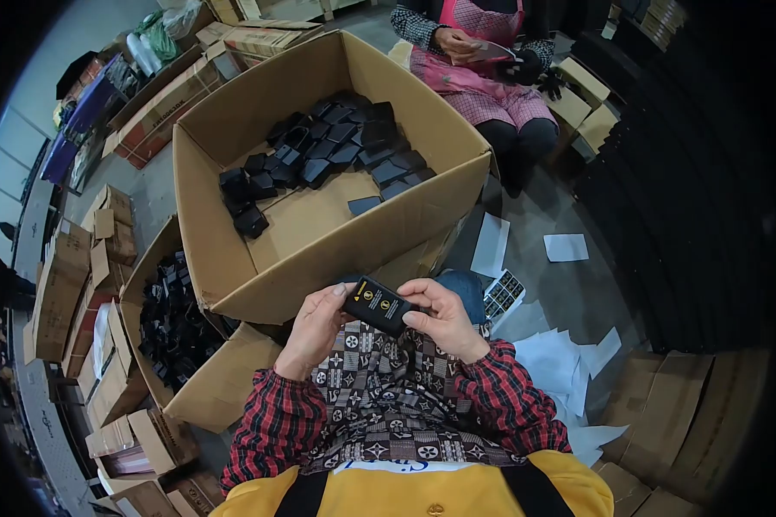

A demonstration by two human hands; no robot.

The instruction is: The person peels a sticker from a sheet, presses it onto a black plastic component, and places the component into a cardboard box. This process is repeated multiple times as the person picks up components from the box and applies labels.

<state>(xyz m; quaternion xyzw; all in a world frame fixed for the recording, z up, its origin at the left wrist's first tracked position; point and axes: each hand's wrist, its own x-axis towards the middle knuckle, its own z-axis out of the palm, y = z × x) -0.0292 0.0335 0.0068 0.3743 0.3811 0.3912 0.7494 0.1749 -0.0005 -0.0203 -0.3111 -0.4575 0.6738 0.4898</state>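
A black plastic part with yellow warning labels (377, 303) is held over my lap, tilted toward me. My left hand (321, 320) grips its left end between thumb and fingers. At the right end, my right hand (444, 317) pinches it with thumb and fingertips. Just beyond my hands stands a large open cardboard box (310, 289) with many black plastic parts (319, 142) heaped inside. To the lower left, a second open box (224, 379) holds a pile of smaller black pieces (177, 323). A sheet of labels (503, 295) lies to the right of my knee.
Across the big box sits a co-worker in a pink apron (483, 86), holding a flat piece. White paper sheets (552, 366) litter the floor at right. Dark stacked material (664, 198) rises on the right. More cardboard boxes (69, 284) stand at left, and others (672, 414) at lower right.
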